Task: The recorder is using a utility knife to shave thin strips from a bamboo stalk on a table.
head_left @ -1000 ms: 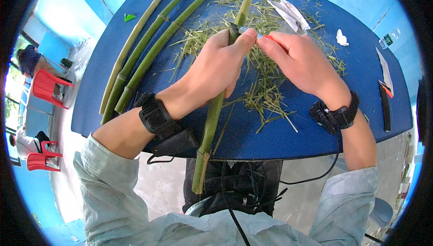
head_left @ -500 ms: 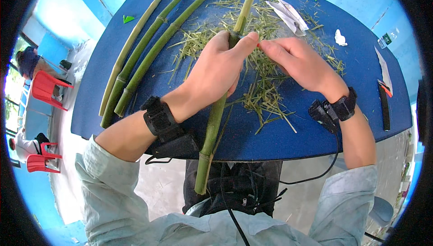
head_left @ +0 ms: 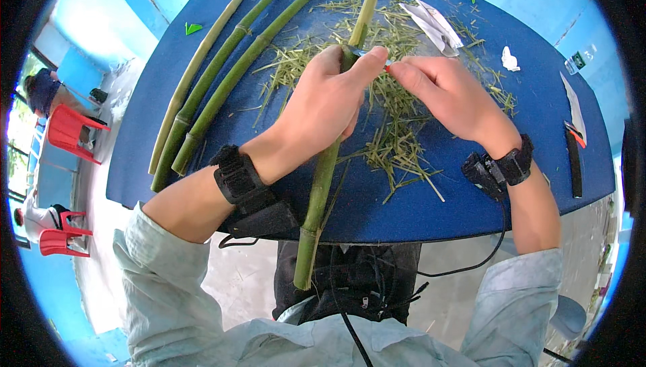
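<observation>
A green bamboo stalk [head_left: 321, 185] runs from above my lap to the far side of the table, its far end [head_left: 370, 5] peeled to a pale yellow-green. My left hand [head_left: 324, 94] is closed round its middle. In my right hand [head_left: 452, 91], just beside it, a small knife [head_left: 387, 66] is pinched by a reddish handle. The thin metal blade reaches under my left thumb to the stalk; fingers hide most of the knife. Thin green bamboo shavings [head_left: 397, 114] lie in a loose heap under and beyond my hands.
Three more stalks [head_left: 252, 47] lie side by side on the left of the blue table [head_left: 464, 209]. Folded paper [head_left: 433, 25], a crumpled tissue [head_left: 509, 59] and a black strip [head_left: 574, 165] lie to the right. Red chairs [head_left: 69, 131] and two people are off left.
A bit more of the blade shows by my left thumb. Both hands and the stalk stay almost where they were.
</observation>
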Tool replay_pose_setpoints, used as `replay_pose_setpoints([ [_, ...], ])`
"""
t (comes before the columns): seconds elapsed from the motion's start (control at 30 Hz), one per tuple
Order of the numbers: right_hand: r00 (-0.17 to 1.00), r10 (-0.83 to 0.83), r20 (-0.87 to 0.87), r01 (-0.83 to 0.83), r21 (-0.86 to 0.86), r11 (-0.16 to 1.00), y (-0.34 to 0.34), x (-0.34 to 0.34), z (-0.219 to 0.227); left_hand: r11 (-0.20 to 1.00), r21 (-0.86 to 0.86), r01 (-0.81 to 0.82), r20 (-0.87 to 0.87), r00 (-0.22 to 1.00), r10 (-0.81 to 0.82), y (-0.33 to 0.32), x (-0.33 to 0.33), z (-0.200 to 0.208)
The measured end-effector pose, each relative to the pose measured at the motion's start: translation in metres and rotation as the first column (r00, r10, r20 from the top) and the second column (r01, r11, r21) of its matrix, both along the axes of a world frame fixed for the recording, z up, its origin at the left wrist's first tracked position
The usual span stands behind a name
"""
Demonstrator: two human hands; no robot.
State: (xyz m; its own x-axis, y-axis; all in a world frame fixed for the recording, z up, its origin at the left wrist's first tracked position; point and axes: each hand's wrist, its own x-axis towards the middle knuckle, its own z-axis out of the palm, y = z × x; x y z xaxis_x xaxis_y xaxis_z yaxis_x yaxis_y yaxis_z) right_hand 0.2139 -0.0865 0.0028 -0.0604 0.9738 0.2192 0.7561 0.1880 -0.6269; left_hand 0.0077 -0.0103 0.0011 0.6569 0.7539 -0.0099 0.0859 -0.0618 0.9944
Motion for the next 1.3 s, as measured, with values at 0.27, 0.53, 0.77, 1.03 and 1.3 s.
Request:
replay_pose_setpoints([
  [0.27, 1.0, -0.007, 0.011, 0.006, 0.05, 0.999, -0.001, -0.001, -0.001, 1.0, 0.009, 0.006, -0.016, 1.0, -0.006, 0.001, 0.0, 0.0],
  [0.53, 0.999, 0.0, -0.034, -0.004, -0.123, 0.992, -0.003, 0.0, 0.006, 0.997, 0.062, 0.051, -0.093, 0.995, -0.045, 0.002, -0.003, 0.0],
  [0.77, 0.992, -0.069, 0.101, 0.063, 0.06, 0.996, -0.003, -0.012, 0.005, 1.0, 0.02, -0.011, -0.131, 0.991, 0.014, 0.001, 0.0, 0.0],
  [1.03, 0.991, -0.103, 0.082, 0.095, 0.096, 0.991, -0.003, -0.015, 0.005, 1.0, -0.023, -0.009, -0.089, 0.996, 0.007, 0.001, 0.001, 0.001],
  [1.3, 0.999, -0.002, -0.049, -0.003, -0.099, 0.995, -0.001, -0.003, 0.004, 0.998, -0.042, 0.036, -0.045, 0.998, -0.038, 0.006, 0.001, -0.004],
])
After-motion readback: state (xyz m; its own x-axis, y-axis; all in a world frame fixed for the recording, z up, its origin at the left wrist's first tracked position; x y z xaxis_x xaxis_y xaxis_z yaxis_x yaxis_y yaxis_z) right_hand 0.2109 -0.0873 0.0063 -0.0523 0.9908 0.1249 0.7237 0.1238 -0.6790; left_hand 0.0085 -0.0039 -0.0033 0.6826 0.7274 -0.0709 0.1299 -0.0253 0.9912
